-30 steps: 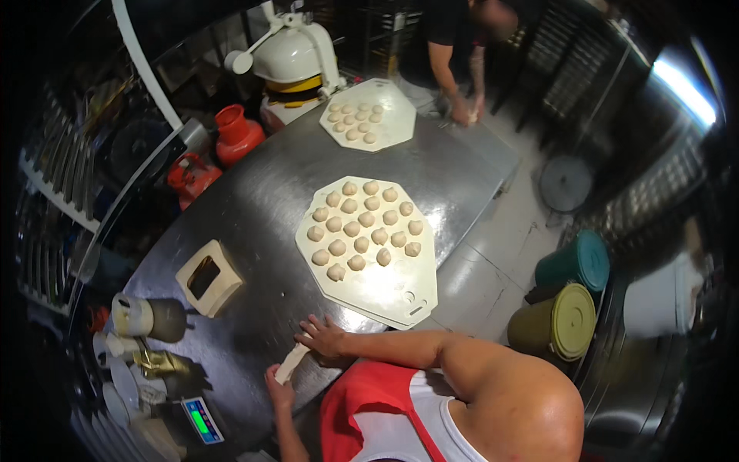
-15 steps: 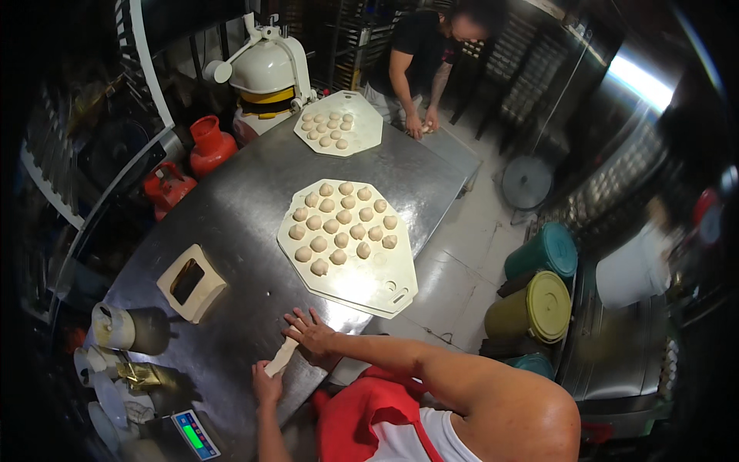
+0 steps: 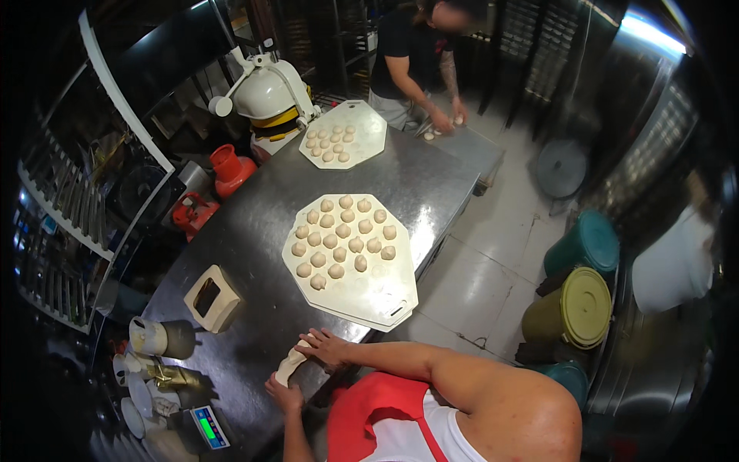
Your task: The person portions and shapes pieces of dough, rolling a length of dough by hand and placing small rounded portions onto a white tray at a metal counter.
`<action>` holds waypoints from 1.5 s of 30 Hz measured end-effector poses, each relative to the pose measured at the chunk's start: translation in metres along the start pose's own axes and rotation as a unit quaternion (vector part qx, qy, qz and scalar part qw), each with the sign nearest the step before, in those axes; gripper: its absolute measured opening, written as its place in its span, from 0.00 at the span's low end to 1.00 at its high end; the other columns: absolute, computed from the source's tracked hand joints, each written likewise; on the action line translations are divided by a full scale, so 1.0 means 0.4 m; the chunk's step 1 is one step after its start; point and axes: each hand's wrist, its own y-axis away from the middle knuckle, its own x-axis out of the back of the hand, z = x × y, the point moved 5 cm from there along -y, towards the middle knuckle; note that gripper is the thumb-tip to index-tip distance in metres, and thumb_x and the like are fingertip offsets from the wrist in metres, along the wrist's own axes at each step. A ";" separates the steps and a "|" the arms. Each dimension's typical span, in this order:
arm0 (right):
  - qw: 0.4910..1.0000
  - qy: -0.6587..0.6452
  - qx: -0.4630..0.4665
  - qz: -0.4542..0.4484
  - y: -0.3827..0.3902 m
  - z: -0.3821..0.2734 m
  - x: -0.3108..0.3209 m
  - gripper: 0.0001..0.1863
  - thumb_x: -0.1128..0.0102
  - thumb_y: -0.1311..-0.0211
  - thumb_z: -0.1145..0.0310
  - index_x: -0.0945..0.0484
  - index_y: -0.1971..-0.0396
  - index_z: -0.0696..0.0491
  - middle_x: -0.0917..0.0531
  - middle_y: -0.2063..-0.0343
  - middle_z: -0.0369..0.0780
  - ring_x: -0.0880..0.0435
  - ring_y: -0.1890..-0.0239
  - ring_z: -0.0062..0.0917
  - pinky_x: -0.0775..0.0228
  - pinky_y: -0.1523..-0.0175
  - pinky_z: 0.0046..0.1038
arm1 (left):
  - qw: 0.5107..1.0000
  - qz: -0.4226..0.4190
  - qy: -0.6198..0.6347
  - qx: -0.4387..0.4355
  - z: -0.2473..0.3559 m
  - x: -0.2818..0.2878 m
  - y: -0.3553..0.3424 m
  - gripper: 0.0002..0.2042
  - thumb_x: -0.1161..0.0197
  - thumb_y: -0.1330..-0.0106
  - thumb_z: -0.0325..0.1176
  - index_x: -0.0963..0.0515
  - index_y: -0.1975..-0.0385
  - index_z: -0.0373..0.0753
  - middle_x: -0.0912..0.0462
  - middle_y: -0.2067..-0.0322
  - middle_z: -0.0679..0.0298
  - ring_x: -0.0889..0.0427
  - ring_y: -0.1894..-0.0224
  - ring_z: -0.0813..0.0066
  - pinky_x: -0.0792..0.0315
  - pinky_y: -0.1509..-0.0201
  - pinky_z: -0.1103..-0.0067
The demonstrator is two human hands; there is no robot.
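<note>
A pale strip of dough lies slantwise at the near edge of the steel table. My left hand is closed round its lower end, thumb and fingers against the dough. Over the upper end rests my right hand, its fingers stretched out and apart, touching the dough; the palm side is hidden. Just beyond, a cream octagonal board carries several rows of small peaked dough balls. It appears stacked on another board.
A second board with dough balls lies farther off, near a white machine. A co-worker handles dough pieces at the far corner. Left are a cut-out box, containers and a digital scale. Lidded buckets stand right.
The whole view has shifted, so the table sits lower and farther right. The dough strip looks more bent under my right hand. The co-worker's hands have moved slightly apart.
</note>
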 end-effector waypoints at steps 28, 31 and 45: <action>0.997 -0.013 0.049 -0.065 0.119 0.069 -0.037 0.67 0.19 0.47 0.54 0.61 0.15 0.36 0.65 0.15 0.47 0.63 0.15 0.53 0.59 0.17 0.58 | 0.990 -0.106 -0.030 0.083 0.142 -0.054 0.127 0.59 0.20 0.45 0.31 0.59 0.19 0.36 0.55 0.20 0.45 0.56 0.18 0.37 0.57 0.14 0.54; 0.997 -0.016 0.047 -0.062 0.122 0.052 -0.033 0.67 0.19 0.47 0.55 0.61 0.15 0.37 0.65 0.15 0.47 0.63 0.15 0.54 0.60 0.16 0.58 | 0.992 -0.096 -0.029 0.076 0.124 -0.058 0.129 0.60 0.20 0.45 0.31 0.60 0.19 0.36 0.56 0.20 0.45 0.56 0.18 0.37 0.56 0.14 0.53; 0.997 0.014 0.034 -0.064 0.122 0.043 -0.029 0.70 0.19 0.48 0.54 0.65 0.15 0.38 0.66 0.15 0.48 0.64 0.15 0.55 0.61 0.16 0.59 | 0.994 -0.078 -0.042 0.059 0.127 -0.064 0.126 0.61 0.20 0.46 0.34 0.62 0.19 0.37 0.57 0.19 0.46 0.56 0.18 0.34 0.52 0.16 0.49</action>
